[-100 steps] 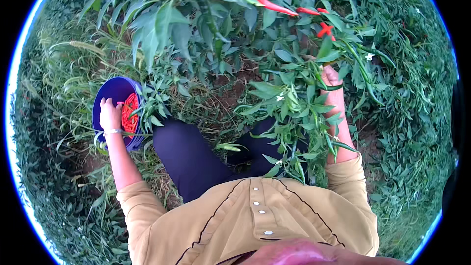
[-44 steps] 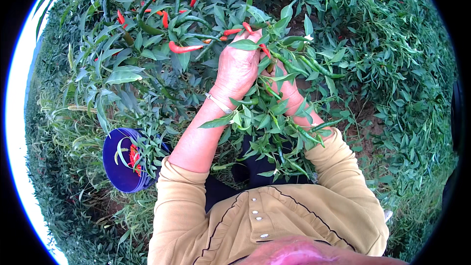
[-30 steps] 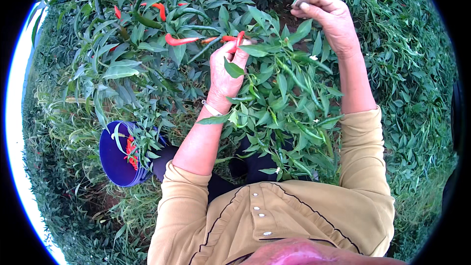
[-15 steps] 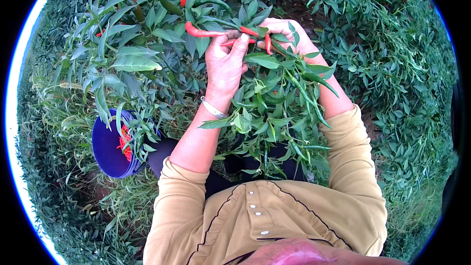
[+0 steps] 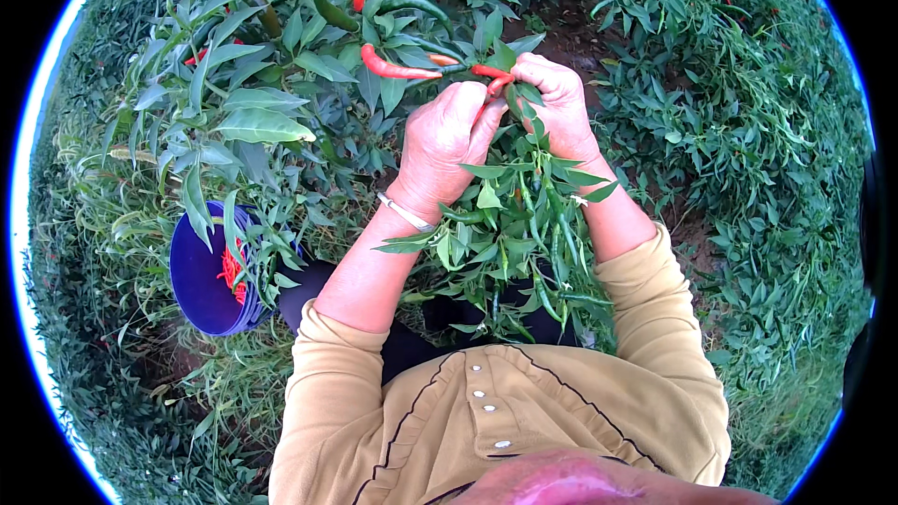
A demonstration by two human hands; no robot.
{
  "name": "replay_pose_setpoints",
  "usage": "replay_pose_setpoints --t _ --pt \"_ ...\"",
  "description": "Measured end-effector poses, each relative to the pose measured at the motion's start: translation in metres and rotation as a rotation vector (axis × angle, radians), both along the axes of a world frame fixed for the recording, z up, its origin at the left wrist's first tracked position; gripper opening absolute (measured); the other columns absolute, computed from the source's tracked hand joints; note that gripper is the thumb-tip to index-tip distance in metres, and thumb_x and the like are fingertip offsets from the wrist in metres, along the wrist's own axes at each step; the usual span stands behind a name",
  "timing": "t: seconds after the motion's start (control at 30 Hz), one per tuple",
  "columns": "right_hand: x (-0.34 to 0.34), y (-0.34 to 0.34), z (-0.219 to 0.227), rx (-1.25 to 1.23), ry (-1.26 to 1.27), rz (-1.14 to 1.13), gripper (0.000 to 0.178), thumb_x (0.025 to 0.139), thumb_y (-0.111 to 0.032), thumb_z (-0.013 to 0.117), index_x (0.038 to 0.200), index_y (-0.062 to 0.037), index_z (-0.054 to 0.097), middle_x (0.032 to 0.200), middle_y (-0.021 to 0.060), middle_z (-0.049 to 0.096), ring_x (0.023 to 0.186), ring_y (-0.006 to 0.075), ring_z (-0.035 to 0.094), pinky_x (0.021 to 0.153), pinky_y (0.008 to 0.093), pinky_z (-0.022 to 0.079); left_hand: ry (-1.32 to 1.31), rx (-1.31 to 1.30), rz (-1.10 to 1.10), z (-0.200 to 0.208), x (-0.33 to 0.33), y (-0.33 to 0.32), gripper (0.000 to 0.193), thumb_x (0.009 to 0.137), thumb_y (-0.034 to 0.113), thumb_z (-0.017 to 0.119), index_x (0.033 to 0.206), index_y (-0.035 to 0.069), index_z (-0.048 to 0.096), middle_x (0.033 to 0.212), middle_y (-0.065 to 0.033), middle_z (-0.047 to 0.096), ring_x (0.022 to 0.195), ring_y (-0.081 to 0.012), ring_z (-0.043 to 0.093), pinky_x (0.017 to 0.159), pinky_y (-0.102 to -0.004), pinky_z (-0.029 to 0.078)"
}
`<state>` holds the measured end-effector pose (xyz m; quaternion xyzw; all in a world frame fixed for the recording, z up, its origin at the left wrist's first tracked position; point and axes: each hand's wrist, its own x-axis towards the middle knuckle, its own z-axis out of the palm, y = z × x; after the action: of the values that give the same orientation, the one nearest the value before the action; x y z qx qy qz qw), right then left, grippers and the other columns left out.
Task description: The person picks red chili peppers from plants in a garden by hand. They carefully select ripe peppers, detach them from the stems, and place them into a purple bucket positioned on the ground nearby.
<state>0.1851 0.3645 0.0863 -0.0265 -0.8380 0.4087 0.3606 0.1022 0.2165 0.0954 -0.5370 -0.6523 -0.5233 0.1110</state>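
Your left hand and right hand both pinch red chillies on the plant. A few picked ones lie in the blue bucket at your left; several ripe ones remain unpicked. No packages, labels or signs show.

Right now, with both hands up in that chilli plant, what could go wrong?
Both hands, the left hand and right hand, meet on small red chillies; a hard tug might tear the leafy stem. The blue bucket sits off to the left under leaves, so a dropped chilli could land in the grass.
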Motion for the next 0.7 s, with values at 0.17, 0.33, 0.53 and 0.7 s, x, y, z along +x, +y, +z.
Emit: replay_pose_setpoints --t 0.17,0.33,0.53,0.7 --pt "-0.006 -0.013 0.005 0.241 0.055 -0.126 0.018 0.066 -0.001 0.071 0.083 -0.0062 0.066 0.075 0.0083 0.06 0.071 0.0282 0.056 0.065 0.0338 0.048 -0.507 0.091 -0.017 0.007 0.003 0.003 0.026 0.084 0.01 0.069 0.103 0.001 0.055 0.088 -0.0045 0.065 0.075 -0.0116 0.06 0.07 -0.0254 0.05" --pt "-0.002 -0.011 0.008 0.365 -0.03 -0.131 0.015 0.068 -0.005 0.072 0.08 -0.0052 0.064 0.078 0.0088 0.059 0.077 0.0291 0.057 0.068 0.0358 0.048 -0.798 0.069 -0.373 0.007 -0.007 -0.002 0.019 0.089 0.012 0.063 0.105 0.002 0.061 0.077 0.002 0.058 0.059 -0.002 0.045 0.051 -0.0169 0.035" --pt "-0.002 -0.003 0.013 0.255 -0.029 0.039 0.02 0.071 -0.004 0.072 0.089 -0.0005 0.064 0.086 0.0118 0.063 0.082 0.0305 0.059 0.073 0.0358 0.049 -1.449 0.205 -0.429 0.005 -0.025 -0.006 0.013 0.092 0.013 0.059 0.101 0.004 0.063 0.063 0.0027 0.046 0.044 -0.0015 0.031 0.038 -0.0164 0.023" --pt "0.003 0.012 0.003 -0.032 -0.067 0.123 0.019 0.078 0.0 0.069 0.097 0.0008 0.066 0.087 0.0101 0.064 0.082 0.0192 0.059 0.074 0.0285 0.048 -1.515 0.31 -0.614 0.007 -0.033 -0.025 0.019 0.095 0.012 0.05 0.104 -0.003 0.057 0.058 0.0028 0.039 0.043 -0.0029 0.027 0.038 -0.0181 0.022"
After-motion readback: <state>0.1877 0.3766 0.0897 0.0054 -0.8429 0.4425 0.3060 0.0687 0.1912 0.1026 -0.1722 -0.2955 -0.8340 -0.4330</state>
